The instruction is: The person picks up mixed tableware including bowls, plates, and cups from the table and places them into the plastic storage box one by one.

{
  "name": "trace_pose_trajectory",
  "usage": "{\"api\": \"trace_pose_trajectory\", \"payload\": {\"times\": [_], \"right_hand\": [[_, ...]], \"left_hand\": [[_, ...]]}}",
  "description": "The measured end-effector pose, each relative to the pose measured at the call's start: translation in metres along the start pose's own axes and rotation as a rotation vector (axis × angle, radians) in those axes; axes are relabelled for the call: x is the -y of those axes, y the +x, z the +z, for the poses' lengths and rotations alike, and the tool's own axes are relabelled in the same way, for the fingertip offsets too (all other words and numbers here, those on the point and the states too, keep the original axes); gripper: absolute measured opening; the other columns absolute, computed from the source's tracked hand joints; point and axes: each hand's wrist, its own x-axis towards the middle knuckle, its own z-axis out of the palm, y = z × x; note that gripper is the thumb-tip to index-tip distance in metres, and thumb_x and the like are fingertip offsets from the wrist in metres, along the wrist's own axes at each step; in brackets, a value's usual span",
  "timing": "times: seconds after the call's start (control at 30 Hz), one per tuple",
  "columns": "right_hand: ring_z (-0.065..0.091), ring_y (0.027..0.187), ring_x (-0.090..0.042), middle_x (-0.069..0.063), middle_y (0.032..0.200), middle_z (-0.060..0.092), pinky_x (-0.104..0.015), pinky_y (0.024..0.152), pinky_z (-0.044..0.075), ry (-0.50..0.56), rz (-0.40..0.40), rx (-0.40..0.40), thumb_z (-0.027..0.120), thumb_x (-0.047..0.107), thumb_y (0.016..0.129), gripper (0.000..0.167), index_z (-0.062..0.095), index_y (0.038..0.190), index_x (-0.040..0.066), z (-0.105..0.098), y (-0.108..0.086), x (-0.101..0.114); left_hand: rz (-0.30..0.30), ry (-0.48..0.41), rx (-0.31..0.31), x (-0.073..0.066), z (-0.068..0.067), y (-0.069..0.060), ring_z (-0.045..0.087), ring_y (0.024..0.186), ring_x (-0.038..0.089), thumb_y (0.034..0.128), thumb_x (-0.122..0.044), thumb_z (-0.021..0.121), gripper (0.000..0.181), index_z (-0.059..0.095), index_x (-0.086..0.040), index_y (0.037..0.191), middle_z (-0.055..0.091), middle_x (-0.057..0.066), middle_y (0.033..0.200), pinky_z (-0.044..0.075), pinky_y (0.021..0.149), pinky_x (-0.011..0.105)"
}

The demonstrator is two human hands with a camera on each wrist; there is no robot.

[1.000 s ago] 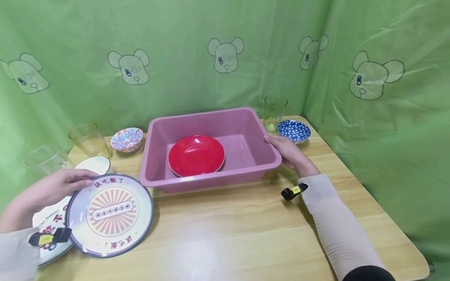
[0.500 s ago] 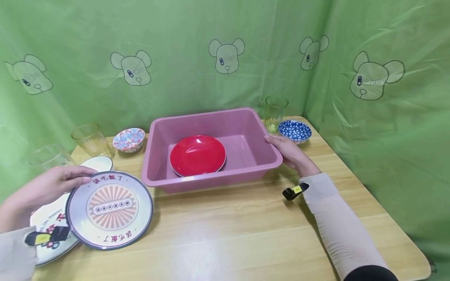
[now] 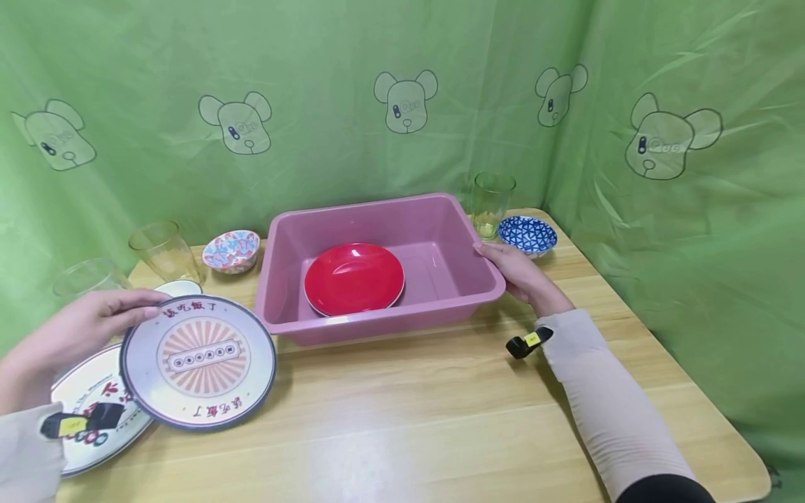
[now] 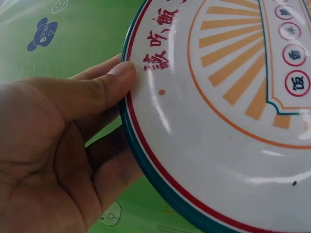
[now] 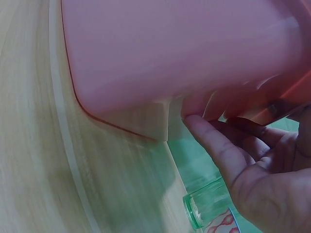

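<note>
My left hand [image 3: 91, 328] pinches a round white plate [image 3: 204, 370] by its left edge, thumb on top and other fingers beneath. This plate has a dark rim, a sunburst design and red characters. It is tilted and overlaps another white plate [image 3: 94, 447] with a printed pattern. In the left wrist view the thumb [image 4: 104, 92] presses on the rim. With my right hand [image 3: 518, 276] I grip the right rim of a pink plastic basin [image 3: 390, 325]. A red plate [image 3: 354, 279] lies inside the basin, with a pale edge showing under it.
Behind my left hand stand a clear glass [image 3: 88, 274], a yellowish glass [image 3: 163, 251], a partly covered white dish [image 3: 182, 287] and a red-and-blue patterned bowl [image 3: 231, 251]. A greenish glass [image 3: 492, 206] and a blue-patterned bowl [image 3: 527, 235] stand right of the basin, on the wooden table [image 3: 440, 419].
My left hand has raised the sunburst plate a little, uncovering more of the printed plate below it. The right hand and the basin have stayed in place.
</note>
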Motion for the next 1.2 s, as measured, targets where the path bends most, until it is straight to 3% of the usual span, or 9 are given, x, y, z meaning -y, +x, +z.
{"api": "trace_pose_trajectory", "payload": {"times": [0.23, 0.67, 0.77, 0.97, 1.2], "right_hand": [[0.068, 0.099, -0.028, -0.032, 0.132, 0.051, -0.039, 0.081, 0.058, -0.003, -0.006, -0.001, 0.046, 0.034, 0.104, 0.055, 0.042, 0.143, -0.005, 0.000, -0.001, 0.000], [0.066, 0.103, -0.031, -0.034, 0.135, 0.048, -0.040, 0.084, 0.057, -0.009, -0.006, 0.013, 0.046, 0.035, 0.105, 0.056, 0.041, 0.144, -0.005, -0.001, -0.001, 0.001], [0.066, 0.104, -0.032, -0.034, 0.135, 0.047, -0.041, 0.084, 0.057, -0.009, -0.002, 0.015, 0.045, 0.035, 0.105, 0.056, 0.041, 0.144, -0.005, 0.000, -0.001, 0.002], [0.066, 0.103, -0.031, -0.034, 0.134, 0.048, -0.040, 0.084, 0.057, -0.027, -0.002, 0.016, 0.046, 0.034, 0.105, 0.057, 0.040, 0.144, -0.007, 0.000, -0.002, 0.004], [0.066, 0.103, -0.032, -0.034, 0.133, 0.049, -0.039, 0.084, 0.058, -0.058, 0.009, 0.024, 0.046, 0.034, 0.105, 0.056, 0.041, 0.143, -0.007, -0.001, -0.002, 0.006]], "left_hand": [[0.018, 0.003, -0.060, -0.005, -0.004, 0.003, 0.058, 0.086, -0.004, 0.0983, -0.007, 0.058, 0.027, 0.064, 0.001, 0.124, 0.070, 0.003, 0.100, 0.044, 0.072, 0.008], [0.003, -0.103, -0.085, -0.010, -0.008, 0.008, 0.064, 0.083, -0.001, 0.1007, -0.007, 0.053, 0.031, 0.056, 0.007, 0.128, 0.064, -0.022, 0.099, 0.054, 0.066, 0.016], [-0.003, -0.111, -0.082, -0.012, -0.009, 0.009, 0.065, 0.083, 0.000, 0.1011, -0.007, 0.053, 0.032, 0.055, 0.007, 0.129, 0.066, -0.018, 0.099, 0.055, 0.066, 0.018], [-0.046, -0.095, -0.068, -0.018, -0.010, 0.012, 0.066, 0.081, 0.002, 0.1020, -0.013, 0.053, 0.035, 0.054, 0.005, 0.133, 0.071, 0.002, 0.100, 0.055, 0.065, 0.020], [-0.094, -0.165, -0.084, -0.025, -0.010, 0.018, 0.067, 0.083, 0.003, 0.1022, -0.021, 0.054, 0.040, 0.054, 0.004, 0.134, 0.069, -0.016, 0.097, 0.055, 0.066, 0.019]]}}
